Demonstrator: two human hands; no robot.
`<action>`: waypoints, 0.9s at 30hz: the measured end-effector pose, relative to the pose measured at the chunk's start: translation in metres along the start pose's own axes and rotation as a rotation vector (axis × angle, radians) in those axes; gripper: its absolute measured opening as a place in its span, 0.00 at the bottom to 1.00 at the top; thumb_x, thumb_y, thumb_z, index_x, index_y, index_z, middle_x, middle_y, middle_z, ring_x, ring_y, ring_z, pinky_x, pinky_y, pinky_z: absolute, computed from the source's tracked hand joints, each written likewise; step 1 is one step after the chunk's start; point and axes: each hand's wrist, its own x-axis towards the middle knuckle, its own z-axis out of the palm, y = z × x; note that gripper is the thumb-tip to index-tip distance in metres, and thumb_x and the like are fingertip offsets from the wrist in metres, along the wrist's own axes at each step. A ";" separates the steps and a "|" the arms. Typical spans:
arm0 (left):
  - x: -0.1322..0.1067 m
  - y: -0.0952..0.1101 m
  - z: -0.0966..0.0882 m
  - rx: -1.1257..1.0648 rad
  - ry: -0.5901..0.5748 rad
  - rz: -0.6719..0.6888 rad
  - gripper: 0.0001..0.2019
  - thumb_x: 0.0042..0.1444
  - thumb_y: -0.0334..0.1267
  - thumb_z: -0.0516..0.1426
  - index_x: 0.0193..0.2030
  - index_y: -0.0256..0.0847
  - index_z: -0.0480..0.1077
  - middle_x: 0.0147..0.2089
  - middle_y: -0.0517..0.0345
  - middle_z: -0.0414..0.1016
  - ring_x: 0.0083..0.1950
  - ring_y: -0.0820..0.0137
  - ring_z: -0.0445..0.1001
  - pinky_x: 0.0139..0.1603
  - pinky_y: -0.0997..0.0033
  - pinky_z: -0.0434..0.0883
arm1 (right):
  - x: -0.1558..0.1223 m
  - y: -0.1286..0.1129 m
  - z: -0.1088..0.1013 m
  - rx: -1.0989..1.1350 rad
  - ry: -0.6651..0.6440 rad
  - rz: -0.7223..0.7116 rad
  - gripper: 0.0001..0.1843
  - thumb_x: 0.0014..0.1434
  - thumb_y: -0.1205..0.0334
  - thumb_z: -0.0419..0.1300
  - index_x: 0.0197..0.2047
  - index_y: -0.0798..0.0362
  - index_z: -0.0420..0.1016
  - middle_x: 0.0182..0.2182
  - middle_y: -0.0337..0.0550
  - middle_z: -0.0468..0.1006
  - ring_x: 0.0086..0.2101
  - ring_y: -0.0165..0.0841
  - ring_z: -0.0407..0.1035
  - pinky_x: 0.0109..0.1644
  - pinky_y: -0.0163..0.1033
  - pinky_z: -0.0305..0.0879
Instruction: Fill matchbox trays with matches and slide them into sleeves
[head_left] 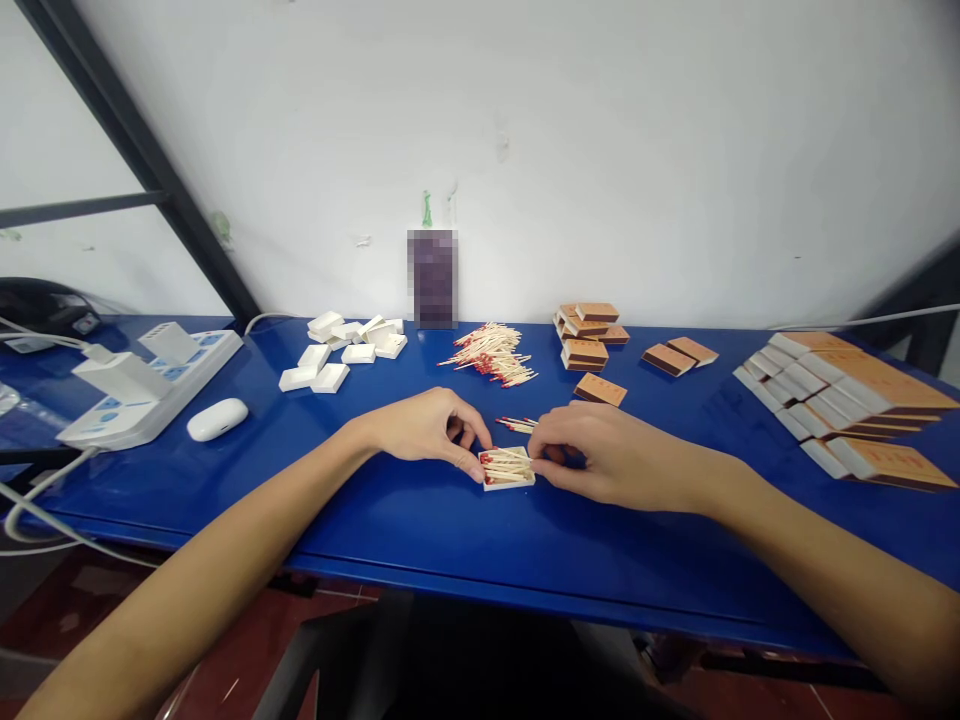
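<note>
A small white matchbox tray [510, 486] filled with red-tipped matches [507, 465] lies on the blue table between my hands. At its left end, the thumb and fingers of my left hand [429, 428] close around the edge. My right hand [611, 455] is curled, with thumb and fingertips pinched at the tray's right end; whether a match is also between them is hidden. Just behind the tray a few loose matches [514, 425] lie partly under my right fingers. Farther back is a larger heap of matches [491, 352], heads pointing various ways.
White empty trays [328, 377] lie at back left. Orange matchbox sleeves [586, 354] are piled at back right, and stacked matchboxes [885, 400] stand far right. A power strip [150, 400] with plugs and a white earbud case [217, 419] sit left. A pixelated dark rectangle [435, 280] leans on the wall.
</note>
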 end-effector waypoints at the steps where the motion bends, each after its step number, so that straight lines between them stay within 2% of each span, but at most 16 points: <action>1: 0.000 0.000 0.001 -0.003 0.004 0.001 0.22 0.46 0.54 0.68 0.41 0.39 0.79 0.30 0.59 0.73 0.29 0.74 0.67 0.29 0.75 0.60 | 0.000 0.000 0.001 -0.008 0.002 -0.005 0.08 0.62 0.66 0.56 0.31 0.50 0.73 0.26 0.38 0.74 0.28 0.31 0.66 0.33 0.38 0.59; 10: 0.000 0.006 0.005 0.063 0.042 0.029 0.22 0.49 0.57 0.65 0.39 0.39 0.79 0.27 0.62 0.70 0.27 0.76 0.63 0.27 0.75 0.58 | 0.002 0.002 0.006 -0.104 0.026 -0.009 0.10 0.66 0.63 0.52 0.35 0.51 0.73 0.29 0.40 0.72 0.29 0.32 0.65 0.34 0.38 0.57; 15: -0.002 0.010 0.007 0.135 0.070 0.046 0.23 0.51 0.58 0.63 0.41 0.39 0.78 0.29 0.61 0.70 0.27 0.76 0.62 0.29 0.74 0.59 | 0.002 0.001 0.006 -0.031 0.073 -0.017 0.10 0.67 0.64 0.51 0.41 0.52 0.74 0.37 0.45 0.75 0.35 0.34 0.69 0.39 0.40 0.62; 18: -0.002 0.013 0.010 0.225 0.102 0.088 0.26 0.48 0.60 0.64 0.41 0.39 0.76 0.30 0.61 0.69 0.29 0.75 0.64 0.30 0.74 0.59 | 0.002 0.000 0.005 0.090 0.090 -0.047 0.07 0.65 0.61 0.55 0.44 0.51 0.72 0.44 0.46 0.76 0.42 0.36 0.71 0.47 0.42 0.65; 20: -0.002 0.014 0.013 0.316 0.130 0.135 0.28 0.43 0.62 0.66 0.40 0.38 0.74 0.31 0.61 0.69 0.30 0.73 0.65 0.31 0.73 0.59 | 0.001 0.000 0.006 0.137 0.083 -0.047 0.10 0.62 0.58 0.60 0.46 0.50 0.72 0.46 0.45 0.77 0.45 0.38 0.71 0.49 0.43 0.65; 23: 0.000 0.015 0.016 0.439 0.150 0.193 0.28 0.42 0.63 0.65 0.37 0.39 0.71 0.31 0.61 0.69 0.32 0.71 0.66 0.34 0.72 0.60 | 0.002 0.000 0.009 0.142 0.047 -0.019 0.12 0.58 0.55 0.63 0.44 0.50 0.72 0.43 0.44 0.78 0.41 0.37 0.71 0.45 0.42 0.66; 27: -0.001 0.015 0.016 0.526 0.178 0.205 0.20 0.49 0.55 0.63 0.36 0.39 0.70 0.33 0.60 0.68 0.34 0.70 0.67 0.37 0.71 0.62 | 0.003 -0.001 0.012 0.157 0.054 -0.006 0.06 0.61 0.58 0.61 0.39 0.51 0.72 0.35 0.40 0.76 0.34 0.32 0.69 0.40 0.38 0.63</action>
